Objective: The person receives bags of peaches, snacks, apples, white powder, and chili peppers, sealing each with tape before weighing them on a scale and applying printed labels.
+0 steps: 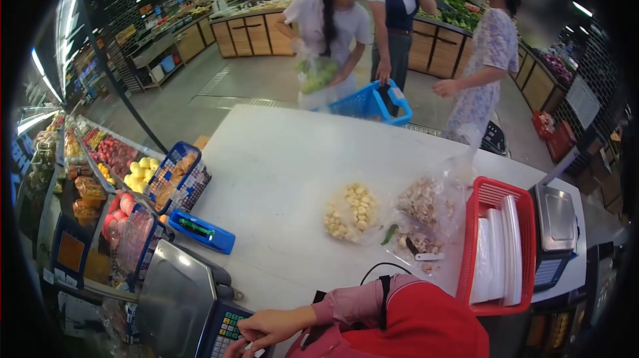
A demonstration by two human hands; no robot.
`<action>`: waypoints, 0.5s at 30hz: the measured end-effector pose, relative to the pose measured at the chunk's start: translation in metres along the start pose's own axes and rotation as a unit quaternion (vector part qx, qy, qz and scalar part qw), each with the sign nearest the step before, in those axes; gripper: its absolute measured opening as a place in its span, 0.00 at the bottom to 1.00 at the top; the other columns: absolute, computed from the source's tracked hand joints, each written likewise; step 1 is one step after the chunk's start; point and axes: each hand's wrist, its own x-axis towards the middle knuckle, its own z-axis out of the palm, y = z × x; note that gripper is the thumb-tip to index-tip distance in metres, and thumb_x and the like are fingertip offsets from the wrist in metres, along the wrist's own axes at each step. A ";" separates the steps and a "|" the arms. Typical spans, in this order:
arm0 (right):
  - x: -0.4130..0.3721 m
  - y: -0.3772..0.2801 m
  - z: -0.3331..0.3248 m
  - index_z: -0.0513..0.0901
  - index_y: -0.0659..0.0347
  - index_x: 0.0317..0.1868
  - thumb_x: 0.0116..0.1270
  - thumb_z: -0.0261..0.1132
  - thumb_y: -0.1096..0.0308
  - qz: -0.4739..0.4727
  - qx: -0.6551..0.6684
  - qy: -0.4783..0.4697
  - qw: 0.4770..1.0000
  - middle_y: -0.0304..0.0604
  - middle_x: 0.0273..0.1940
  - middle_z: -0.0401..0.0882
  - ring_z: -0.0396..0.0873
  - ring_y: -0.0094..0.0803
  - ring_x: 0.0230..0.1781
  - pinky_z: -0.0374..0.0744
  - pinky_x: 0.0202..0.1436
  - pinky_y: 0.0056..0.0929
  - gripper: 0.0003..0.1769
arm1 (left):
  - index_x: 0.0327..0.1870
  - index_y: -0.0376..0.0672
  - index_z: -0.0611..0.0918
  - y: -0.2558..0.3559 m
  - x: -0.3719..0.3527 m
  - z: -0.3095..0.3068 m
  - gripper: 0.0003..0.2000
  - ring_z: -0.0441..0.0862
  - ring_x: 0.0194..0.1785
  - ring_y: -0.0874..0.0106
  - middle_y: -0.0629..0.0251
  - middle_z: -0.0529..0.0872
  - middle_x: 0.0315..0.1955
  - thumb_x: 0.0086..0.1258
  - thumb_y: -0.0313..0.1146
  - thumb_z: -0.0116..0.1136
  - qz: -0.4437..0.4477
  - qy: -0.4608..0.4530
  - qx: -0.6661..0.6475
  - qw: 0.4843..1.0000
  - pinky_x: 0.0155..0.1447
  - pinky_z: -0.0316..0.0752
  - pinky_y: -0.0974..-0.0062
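Observation:
At the bottom edge, my right hand (274,327) reaches left over the keypad (229,325) of a weighing scale (176,298). Its fingers are closed together by a small white piece (250,347), perhaps a label. My left hand (236,349) is close against it, fingers bent and partly cut off by the frame; what it holds is hidden. On the white table (266,178) lie a clear bag of peeled garlic cloves (351,211), a bag of garlic skins (419,201), and a knife (426,256) on more peelings.
A red basket (471,251) holds white plastic bag rolls; a second scale (556,218) stands beside it. A blue tape dispenser (202,231) and blue basket (178,178) sit left. Across the table, people stand around a blue shopping basket (363,101); one holds bagged greens (318,75).

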 end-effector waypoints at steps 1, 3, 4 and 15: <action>-0.005 -0.003 0.003 0.71 0.60 0.33 0.63 0.68 0.59 0.000 -0.072 -0.003 0.997 0.42 0.24 0.76 0.76 0.40 0.25 0.71 0.28 0.35 0.16 | 0.57 0.35 0.79 -0.007 0.008 0.002 0.15 0.81 0.48 0.73 0.61 0.84 0.47 0.69 0.23 0.60 0.009 -0.014 -0.011 1.000 0.53 0.76 0.76; -0.017 -0.008 0.009 0.71 0.60 0.33 0.61 0.68 0.59 0.018 -0.103 0.047 0.993 0.43 0.25 0.76 0.76 0.43 0.26 0.71 0.29 0.37 0.16 | 0.51 0.36 0.80 -0.013 0.016 0.010 0.10 0.81 0.45 0.75 0.62 0.84 0.43 0.70 0.23 0.60 0.025 -0.035 0.002 0.999 0.50 0.77 0.78; -0.022 -0.010 0.012 0.71 0.61 0.33 0.59 0.69 0.60 0.027 -0.127 0.083 0.988 0.44 0.25 0.77 0.76 0.47 0.27 0.72 0.30 0.38 0.16 | 0.51 0.36 0.80 -0.018 0.020 0.009 0.10 0.81 0.45 0.75 0.62 0.84 0.43 0.70 0.23 0.60 0.025 -0.050 0.001 0.998 0.50 0.77 0.78; -0.073 -0.020 0.042 0.76 0.63 0.40 0.63 0.65 0.68 0.149 -0.056 0.183 0.970 0.38 0.28 0.77 0.75 0.26 0.30 0.74 0.37 0.27 0.09 | 0.53 0.34 0.77 -0.015 0.017 0.027 0.12 0.81 0.47 0.72 0.58 0.84 0.45 0.70 0.22 0.57 0.053 -0.149 0.013 0.987 0.53 0.77 0.75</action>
